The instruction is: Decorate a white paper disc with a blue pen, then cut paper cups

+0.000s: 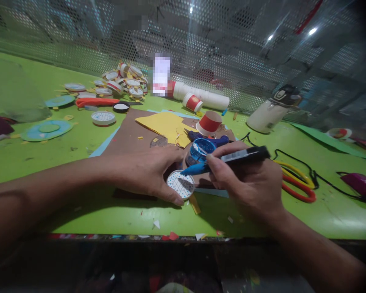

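My left hand (152, 171) is closed around the edge of a small round white disc (180, 188), its thumb along the near side. Blue dots and thin dark lines cover the disc's face. In my right hand (247, 183) is a marker pen (234, 156) with a black end and a blue front part. Its tip meets or hovers just over the disc's upper edge; I cannot tell which. Right behind the disc stands a small blue-stained jar (199, 149). A strip of yellow paper (194, 203) sticks out under the disc.
Brown paper (125, 138) and a yellow sheet (163, 124) lie behind my hands. A red paper cup (209, 123) and a glue gun (222, 141) are beyond. Several decorated discs (136, 83) pile up at back left. Orange-and-yellow-handled scissors (299, 187) and a cord lie right.
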`<state>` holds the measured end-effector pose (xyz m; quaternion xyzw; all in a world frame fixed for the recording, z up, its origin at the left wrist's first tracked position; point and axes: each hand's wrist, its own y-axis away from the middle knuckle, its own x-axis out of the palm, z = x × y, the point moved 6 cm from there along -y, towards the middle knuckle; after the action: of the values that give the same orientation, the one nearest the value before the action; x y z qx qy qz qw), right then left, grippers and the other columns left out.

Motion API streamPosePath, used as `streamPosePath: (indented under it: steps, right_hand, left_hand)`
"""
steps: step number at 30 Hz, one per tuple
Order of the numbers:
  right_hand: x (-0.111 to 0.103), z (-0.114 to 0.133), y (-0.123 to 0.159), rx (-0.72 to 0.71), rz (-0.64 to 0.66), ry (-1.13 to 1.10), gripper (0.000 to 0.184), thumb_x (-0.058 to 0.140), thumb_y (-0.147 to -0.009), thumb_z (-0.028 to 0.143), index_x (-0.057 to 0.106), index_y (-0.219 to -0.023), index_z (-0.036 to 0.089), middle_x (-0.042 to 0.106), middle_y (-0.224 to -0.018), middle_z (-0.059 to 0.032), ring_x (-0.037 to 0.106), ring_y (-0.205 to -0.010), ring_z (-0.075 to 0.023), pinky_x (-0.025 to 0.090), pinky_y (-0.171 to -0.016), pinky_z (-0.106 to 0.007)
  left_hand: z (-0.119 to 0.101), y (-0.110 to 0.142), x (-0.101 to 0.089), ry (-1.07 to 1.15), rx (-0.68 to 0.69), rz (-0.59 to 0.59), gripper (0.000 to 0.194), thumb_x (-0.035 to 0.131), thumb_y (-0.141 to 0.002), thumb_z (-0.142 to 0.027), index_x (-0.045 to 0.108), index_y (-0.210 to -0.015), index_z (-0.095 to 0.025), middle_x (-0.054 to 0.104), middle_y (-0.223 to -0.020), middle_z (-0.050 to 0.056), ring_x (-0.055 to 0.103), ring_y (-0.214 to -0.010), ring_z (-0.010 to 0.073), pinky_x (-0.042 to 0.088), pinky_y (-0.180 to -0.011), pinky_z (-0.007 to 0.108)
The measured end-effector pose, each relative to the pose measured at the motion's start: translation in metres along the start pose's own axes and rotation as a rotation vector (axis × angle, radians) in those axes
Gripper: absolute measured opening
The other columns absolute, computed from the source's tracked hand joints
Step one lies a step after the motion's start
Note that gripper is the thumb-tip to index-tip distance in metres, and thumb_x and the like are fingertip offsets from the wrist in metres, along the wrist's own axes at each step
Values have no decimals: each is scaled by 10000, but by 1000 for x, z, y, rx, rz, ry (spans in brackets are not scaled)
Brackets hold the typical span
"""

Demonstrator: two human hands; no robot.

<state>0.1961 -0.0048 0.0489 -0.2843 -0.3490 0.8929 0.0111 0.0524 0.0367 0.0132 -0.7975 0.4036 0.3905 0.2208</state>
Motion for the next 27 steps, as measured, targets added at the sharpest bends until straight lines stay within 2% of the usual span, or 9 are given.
streamPosePath:
  steps: [3,5,10,17,23,27]
  right_hand:
    - [-7,-5,1,71,-106,-37,118,677,-853,294,614,-802,209,571,-546,46,531,-441,-113,433,-413,-260]
    - [-8,-6,1,74,-117,-10,145,681,-847,311,609,-775,208,578,-563,37,527,-452,-115,434,-427,-269]
    - [-4,-3,0,19,-53,54,143,662,-860,283,617,-760,192,557,-548,47,505,-434,-98,416,-419,-251]
    - [2,1,-1,-18,-7,34,102,684,-843,199,630,-767,157,594,-519,61,552,-424,-79,465,-424,-189]
    - [5,1,-1,-45,28,54,115,680,-844,202,644,-745,156,624,-575,38,592,-469,-94,503,-461,-207]
    - [6,-3,-1,-5,32,12,116,676,-844,203,641,-739,167,628,-609,36,611,-484,-103,549,-487,-225]
  left_hand:
    - [0,0,0,-1,-20,11,392,749,-705,-465,560,-943,-218,599,-886,-16,537,-775,172,378,-629,257]
    - [0,0,-1,-15,-34,4,396,751,-695,-469,559,-930,-215,592,-876,-15,530,-769,172,375,-623,256]
    - [0,0,0,-28,-32,18,393,743,-703,-484,552,-913,-212,594,-884,-14,534,-775,173,379,-622,250]
    - [-1,0,-1,-29,28,-16,433,758,-704,-477,564,-991,-219,626,-1015,15,558,-879,198,416,-722,269]
    - [0,0,0,-20,38,-22,471,765,-701,-461,565,-1057,-226,629,-1009,5,567,-872,197,418,-717,269]
    - [-1,0,0,-30,28,-20,473,766,-700,-463,562,-1052,-224,630,-1010,8,567,-872,200,412,-715,275]
